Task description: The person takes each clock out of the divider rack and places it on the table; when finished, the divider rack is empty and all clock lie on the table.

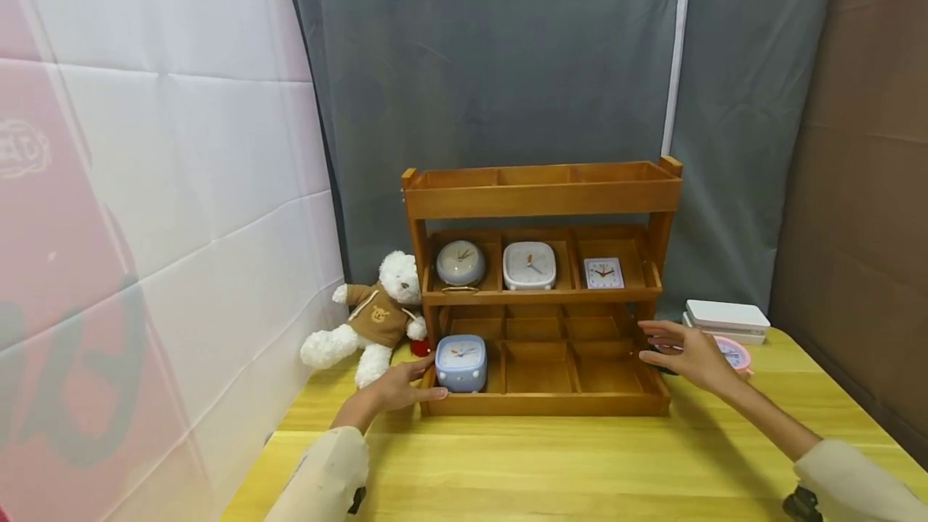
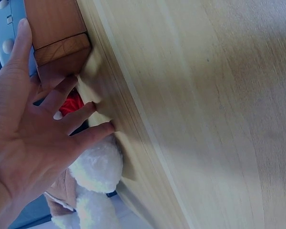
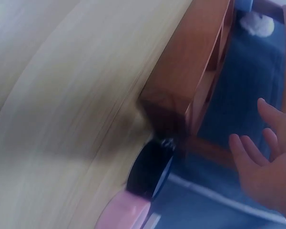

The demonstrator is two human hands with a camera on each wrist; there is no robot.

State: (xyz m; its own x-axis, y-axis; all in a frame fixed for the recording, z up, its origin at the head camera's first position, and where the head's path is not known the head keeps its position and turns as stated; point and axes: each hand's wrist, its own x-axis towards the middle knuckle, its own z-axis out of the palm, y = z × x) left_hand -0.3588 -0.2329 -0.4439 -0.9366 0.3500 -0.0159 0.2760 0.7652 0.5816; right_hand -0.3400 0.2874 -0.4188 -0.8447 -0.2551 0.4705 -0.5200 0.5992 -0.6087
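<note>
A brown wooden shelf [image 1: 544,403] with tiered compartments stands on the table. My left hand [image 1: 397,389] is at its lower left corner, fingers spread along the side and thumb at the front rail. Just beside that thumb, a blue alarm clock [image 1: 461,362] sits in the bottom left compartment. My right hand [image 1: 689,354] is by the shelf's right side, holding nothing, its fingers loosely bent in the right wrist view. On the middle tier are a round grey clock [image 1: 460,263], a white clock [image 1: 530,266] and a small square lilac clock [image 1: 604,273].
A white teddy bear [image 1: 380,312] in a brown hoodie leans left of the shelf, near a red object [image 1: 420,346]. Behind my right hand are a pink clock [image 1: 735,353], a round black item [image 3: 150,167] and white boxes [image 1: 727,316]. Grey curtains [image 1: 507,63] hang behind.
</note>
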